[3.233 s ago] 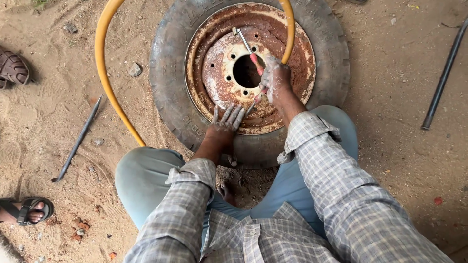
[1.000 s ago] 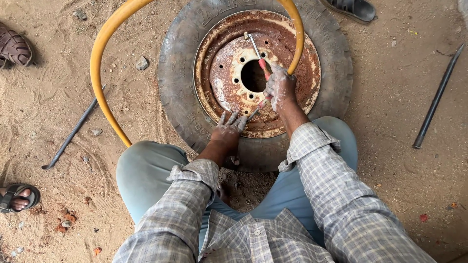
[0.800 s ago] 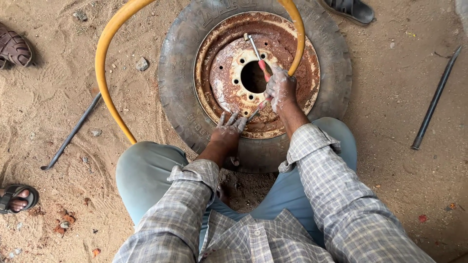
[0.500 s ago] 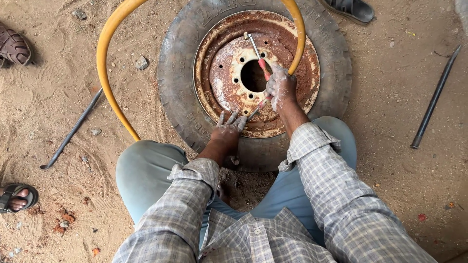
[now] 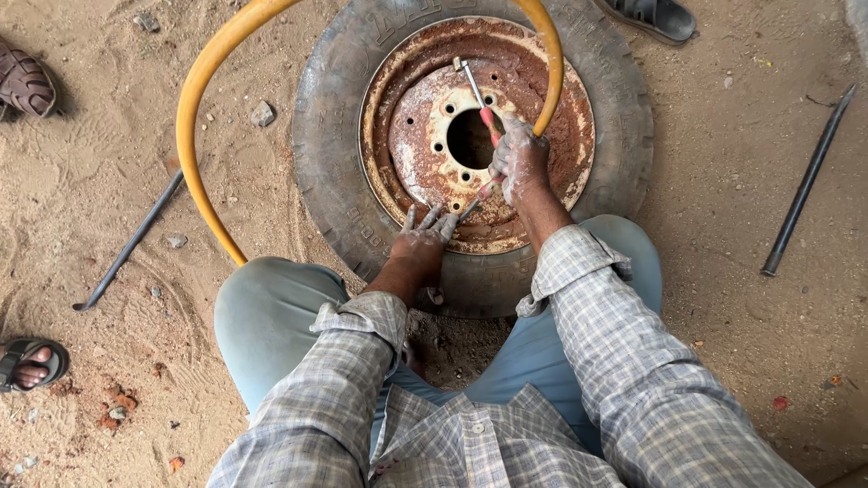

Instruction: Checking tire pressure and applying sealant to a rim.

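Observation:
A worn black tyre (image 5: pixel 330 154) lies flat on sandy ground with a rusty steel rim (image 5: pixel 425 172) inside it. My right hand (image 5: pixel 517 163), dusted white, grips a thin tool with a red handle (image 5: pixel 485 120) whose metal tip points up over the rim. A slim metal rod (image 5: pixel 474 203) runs from under this hand toward my left hand. My left hand (image 5: pixel 423 241) rests with fingers spread on the rim's near edge, where it meets the tyre. I squat with knees either side of the tyre.
A yellow hose (image 5: pixel 197 136) loops over the tyre from the left. Long dark metal bars lie on the sand at left (image 5: pixel 131 244) and right (image 5: pixel 805 185). Sandals sit at upper left (image 5: pixel 25 81) and top right (image 5: pixel 653 16). Someone's sandalled foot (image 5: pixel 32 363) shows at lower left.
Over three seconds the view drifted a little and my right hand moved lower along the red-handled tool. In the last second both hands stay nearly still.

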